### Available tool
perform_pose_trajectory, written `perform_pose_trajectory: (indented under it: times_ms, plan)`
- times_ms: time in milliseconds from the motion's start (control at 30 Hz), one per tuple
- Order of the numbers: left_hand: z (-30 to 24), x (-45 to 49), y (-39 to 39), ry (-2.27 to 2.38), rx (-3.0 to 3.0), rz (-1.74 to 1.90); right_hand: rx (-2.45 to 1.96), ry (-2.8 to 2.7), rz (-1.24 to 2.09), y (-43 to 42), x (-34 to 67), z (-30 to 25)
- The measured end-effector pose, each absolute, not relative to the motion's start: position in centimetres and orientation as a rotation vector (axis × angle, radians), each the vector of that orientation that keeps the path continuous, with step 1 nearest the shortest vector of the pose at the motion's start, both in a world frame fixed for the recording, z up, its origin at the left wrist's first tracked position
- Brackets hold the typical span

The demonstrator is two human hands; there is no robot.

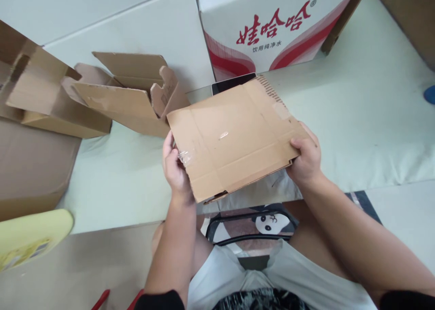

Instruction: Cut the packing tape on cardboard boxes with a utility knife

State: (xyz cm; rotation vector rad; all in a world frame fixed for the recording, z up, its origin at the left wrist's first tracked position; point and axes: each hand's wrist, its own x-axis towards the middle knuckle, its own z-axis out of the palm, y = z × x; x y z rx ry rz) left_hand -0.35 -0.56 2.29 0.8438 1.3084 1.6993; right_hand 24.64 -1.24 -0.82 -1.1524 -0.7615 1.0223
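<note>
A flattened brown cardboard box (pixel 234 133) is held up over the front of the pale green surface, slightly tilted. My left hand (pixel 175 165) grips its left edge beside a strip of clear tape, with some fingers hidden behind the board. On the right edge, my right hand (pixel 306 153) is closed with the thumb lying on top and the fingers underneath. Corrugated ridges show at the torn far right corner of the board. A dark flat object (pixel 231 84) with a light rim is partly covered by the far edge of the cardboard.
An open small carton (pixel 125 108) stands behind my left hand, with more open brown boxes (pixel 54 101) farther left. At the back is a white box with red lettering (pixel 272 33). A yellow rounded object (pixel 37 237) is at lower left, and a patterned panda mat (pixel 268 224) lies below.
</note>
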Motion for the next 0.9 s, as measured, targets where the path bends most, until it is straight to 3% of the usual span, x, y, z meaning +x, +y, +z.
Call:
perform_pose_trajectory:
  times_ms: [900]
  plan:
    - [1.62, -0.76, -0.45, 1.431, 0.881, 1.64, -1.186, -0.806, 1.007, -1.5, 24.51, -0.8]
